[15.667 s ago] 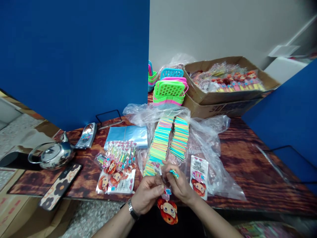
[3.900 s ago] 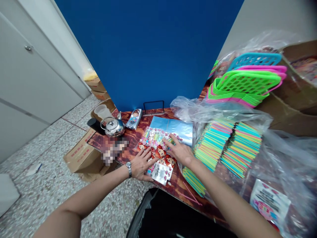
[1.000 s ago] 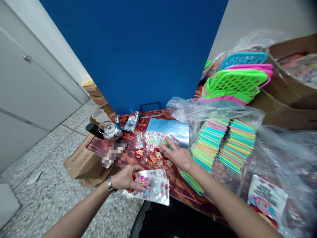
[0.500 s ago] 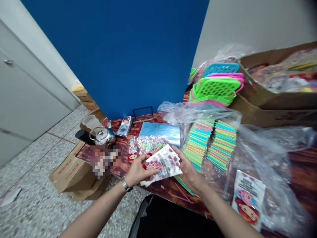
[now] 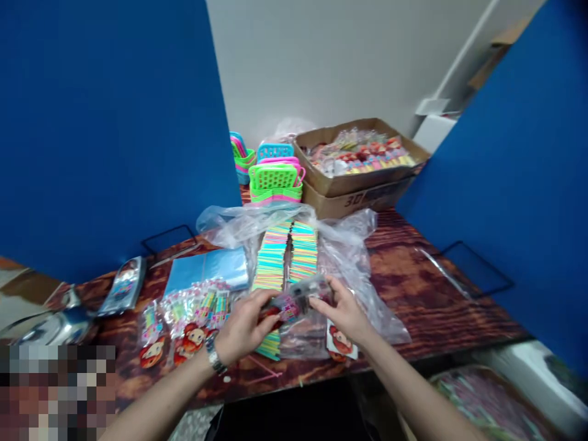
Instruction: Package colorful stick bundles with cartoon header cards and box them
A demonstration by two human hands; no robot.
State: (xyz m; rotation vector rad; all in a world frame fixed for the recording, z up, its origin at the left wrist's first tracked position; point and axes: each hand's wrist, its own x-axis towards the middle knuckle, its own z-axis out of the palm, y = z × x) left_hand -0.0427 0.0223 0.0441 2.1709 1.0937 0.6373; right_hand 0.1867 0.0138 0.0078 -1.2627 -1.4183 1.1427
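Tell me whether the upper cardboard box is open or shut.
Open: the upper cardboard box has no cover across its top, and plastic-wrapped packs show inside.

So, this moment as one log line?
left hand: holds printed pouches, count unclear | right hand: grips their other end | ahead: multicoloured sticks on clear plastic | left side: filled cartoon-print pouches

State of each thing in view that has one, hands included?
Left hand: gripping printed packaging
Right hand: gripping its other end
Printed packaging: held between both hands, blurred
Coloured sticks: laid in two rows
Baskets: nested, stacked
Upper carton: open, packages inside
Blue sheets: lying flat
Clear plastic: crumpled
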